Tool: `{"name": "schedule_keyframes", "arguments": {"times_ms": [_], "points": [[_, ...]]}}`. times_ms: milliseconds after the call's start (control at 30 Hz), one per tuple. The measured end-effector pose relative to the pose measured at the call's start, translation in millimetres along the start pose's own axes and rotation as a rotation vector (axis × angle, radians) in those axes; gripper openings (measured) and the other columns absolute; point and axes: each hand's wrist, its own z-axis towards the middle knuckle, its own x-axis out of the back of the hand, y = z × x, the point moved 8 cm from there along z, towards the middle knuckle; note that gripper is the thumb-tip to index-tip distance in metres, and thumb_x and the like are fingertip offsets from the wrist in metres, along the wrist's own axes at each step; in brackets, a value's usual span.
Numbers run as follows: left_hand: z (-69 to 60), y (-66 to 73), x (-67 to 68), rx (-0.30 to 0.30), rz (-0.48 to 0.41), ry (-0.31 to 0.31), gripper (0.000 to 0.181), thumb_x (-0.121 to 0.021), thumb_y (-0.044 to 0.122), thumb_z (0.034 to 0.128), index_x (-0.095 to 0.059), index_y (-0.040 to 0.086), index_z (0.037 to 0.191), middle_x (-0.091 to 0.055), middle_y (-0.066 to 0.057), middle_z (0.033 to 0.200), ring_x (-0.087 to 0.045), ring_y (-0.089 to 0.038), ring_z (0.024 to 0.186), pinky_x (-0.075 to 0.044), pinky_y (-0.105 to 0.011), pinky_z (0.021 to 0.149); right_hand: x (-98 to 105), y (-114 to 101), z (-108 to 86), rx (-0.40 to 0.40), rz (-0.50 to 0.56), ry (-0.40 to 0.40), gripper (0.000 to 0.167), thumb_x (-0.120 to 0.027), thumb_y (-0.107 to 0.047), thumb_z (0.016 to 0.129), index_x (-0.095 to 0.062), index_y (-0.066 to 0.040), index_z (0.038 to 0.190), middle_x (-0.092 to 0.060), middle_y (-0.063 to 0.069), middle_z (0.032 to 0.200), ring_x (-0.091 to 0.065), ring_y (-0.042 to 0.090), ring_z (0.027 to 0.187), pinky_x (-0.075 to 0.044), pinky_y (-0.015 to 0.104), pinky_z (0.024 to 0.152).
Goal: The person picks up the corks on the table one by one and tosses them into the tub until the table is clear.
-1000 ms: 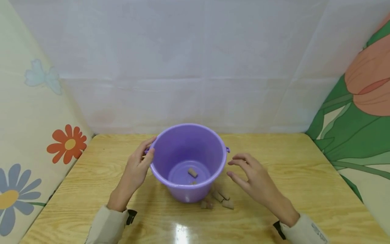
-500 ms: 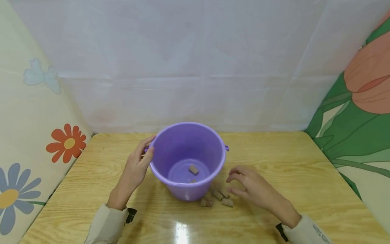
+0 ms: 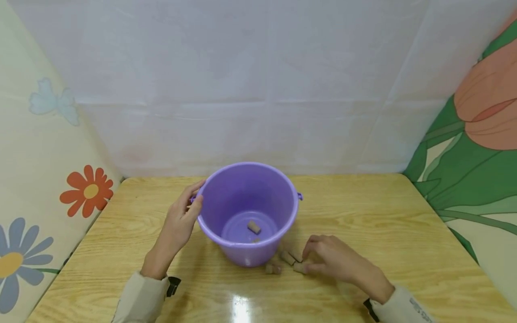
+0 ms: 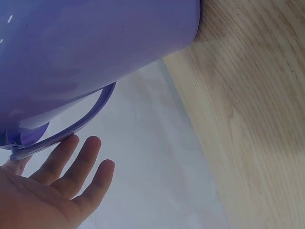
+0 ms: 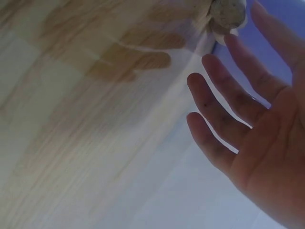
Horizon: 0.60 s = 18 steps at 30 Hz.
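A purple bucket (image 3: pixel 248 253) stands upright on the table. My left hand (image 3: pixel 180 222) rests at its left rim, thumb and index finger by the handle lug. In the left wrist view, several loosely extended fingers lie beside the purple handle (image 4: pixel 78 125). My right hand (image 3: pixel 337 258) is low over the table, right of the bucket. Its thumb tip meets the end of a brown cork (image 3: pixel 299 268); whether it touches is unclear. More corks (image 3: pixel 288 258) lie beside it. Inside the bucket is another cork (image 3: pixel 253 227). The right wrist view shows spread fingers and a cork (image 5: pixel 228 13) near the fingertips.
Wood-grain tabletop (image 3: pixel 363 206) surrounds the bucket. A white sheet (image 3: pixel 258 89) hangs behind the table. Flower-printed panels (image 3: pixel 24 157) stand at both sides. Two corks (image 3: pixel 273 269) lie close to the bucket's front right base.
My right hand has come down and slightly toward the front, from beside the bucket rim to the corks. The left hand keeps its place at the bucket.
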Motion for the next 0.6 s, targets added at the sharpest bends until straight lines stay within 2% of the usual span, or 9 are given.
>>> {"name": "schedule_keyframes", "arguments": {"times_ms": [267, 433, 600], "points": [[-0.2, -0.4, 1.0, -0.009, 0.007, 0.004, 0.041, -0.044, 0.024, 0.1056, -0.049, 0.019, 0.146, -0.066, -0.016, 0.125, -0.065, -0.027, 0.106, -0.052, -0.028, 0.085, -6.9, 4.7, -1.7, -0.020, -0.004, -0.032, 0.034, -0.081, -0.044, 0.075, -0.074, -0.017, 0.095, -0.069, -0.006, 0.095, -0.064, 0.012, 0.085, -0.057, 0.038, 0.079], [-0.3, 0.3, 1.1, -0.015, 0.013, 0.003, 0.041, -0.043, 0.024, 0.1057, -0.049, 0.018, 0.146, -0.066, -0.017, 0.126, -0.065, -0.028, 0.106, -0.052, -0.029, 0.085, -8.2, 5.0, -1.4, -0.014, -0.027, -0.031, 0.027, -0.082, -0.040, 0.075, -0.074, -0.019, 0.090, -0.069, -0.006, 0.094, -0.063, 0.010, 0.083, -0.056, 0.036, 0.078], [-0.2, 0.7, 0.8, -0.018, 0.017, 0.001, 0.042, -0.043, 0.025, 0.1057, -0.049, 0.019, 0.147, -0.066, -0.016, 0.127, -0.065, -0.027, 0.106, -0.052, -0.029, 0.085, -7.0, 6.4, -1.3, -0.018, -0.002, -0.046, 0.024, -0.082, -0.037, 0.077, -0.074, -0.018, 0.091, -0.069, -0.007, 0.092, -0.063, 0.009, 0.083, -0.055, 0.034, 0.077]]}}
